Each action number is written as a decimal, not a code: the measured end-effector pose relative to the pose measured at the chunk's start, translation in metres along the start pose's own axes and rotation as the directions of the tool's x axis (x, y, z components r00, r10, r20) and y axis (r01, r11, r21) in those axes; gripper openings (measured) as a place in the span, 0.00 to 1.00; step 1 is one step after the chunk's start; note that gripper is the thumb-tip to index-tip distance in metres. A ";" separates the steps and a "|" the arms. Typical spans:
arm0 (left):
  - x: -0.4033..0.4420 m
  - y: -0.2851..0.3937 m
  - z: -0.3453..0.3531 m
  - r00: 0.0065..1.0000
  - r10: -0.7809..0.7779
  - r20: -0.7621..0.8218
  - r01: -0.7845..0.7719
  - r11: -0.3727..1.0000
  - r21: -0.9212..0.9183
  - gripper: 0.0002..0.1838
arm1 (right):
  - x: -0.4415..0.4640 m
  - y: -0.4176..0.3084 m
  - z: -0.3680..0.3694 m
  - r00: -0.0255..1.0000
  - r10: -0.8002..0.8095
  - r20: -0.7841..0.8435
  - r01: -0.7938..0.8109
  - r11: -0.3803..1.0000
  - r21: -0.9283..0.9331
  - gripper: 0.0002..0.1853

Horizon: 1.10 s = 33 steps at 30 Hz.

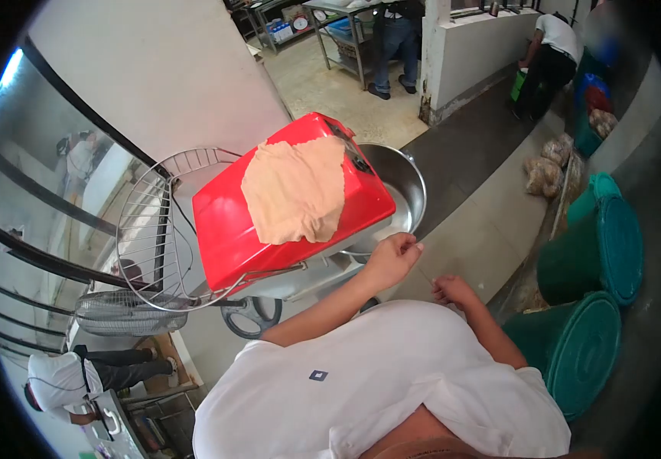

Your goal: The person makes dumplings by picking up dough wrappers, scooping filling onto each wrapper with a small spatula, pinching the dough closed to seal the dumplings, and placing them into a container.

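Your shirt is nearest. Your left hand, beside the bowl, and right hand are curled; grip: cannot tell.

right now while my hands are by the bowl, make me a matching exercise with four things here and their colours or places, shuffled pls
Things
1. cloth
2. machine cover
3. metal bowl
4. lidded bins

Descriptions
A. silver, partly hidden by something red
B. green, at the right of the view
C. peach-coloured, spread out on a red surface
D. bright red, partly covered on top

Right pairs: 1-C, 2-D, 3-A, 4-B
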State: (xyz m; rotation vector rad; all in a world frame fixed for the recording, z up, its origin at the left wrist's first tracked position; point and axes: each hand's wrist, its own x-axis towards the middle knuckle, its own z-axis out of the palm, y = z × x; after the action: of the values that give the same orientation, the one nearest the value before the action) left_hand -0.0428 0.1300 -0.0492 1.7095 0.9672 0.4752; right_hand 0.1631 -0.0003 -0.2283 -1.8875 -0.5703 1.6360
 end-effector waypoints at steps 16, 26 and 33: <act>0.098 0.015 0.009 0.926 -0.058 -0.372 0.057 0.998 -0.013 0.18 | 0.048 -0.196 -0.041 0.858 -0.358 0.368 0.409 0.910 -0.070 0.15; 0.135 0.057 0.078 0.732 -0.049 -0.680 0.009 0.998 -0.062 0.19 | 0.090 -0.232 -0.109 0.684 -0.308 0.661 0.511 0.849 -0.133 0.13; 0.119 0.086 0.096 0.694 -0.158 -0.703 0.065 0.985 -0.157 0.15 | 0.094 -0.237 -0.113 0.650 -0.232 0.724 0.520 0.830 -0.201 0.15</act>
State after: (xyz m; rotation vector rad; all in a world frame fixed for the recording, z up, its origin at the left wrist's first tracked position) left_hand 0.1282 0.1578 -0.0212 1.3356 1.5516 1.1507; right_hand 0.3015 0.2217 -0.1311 -1.1871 -1.6074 1.9755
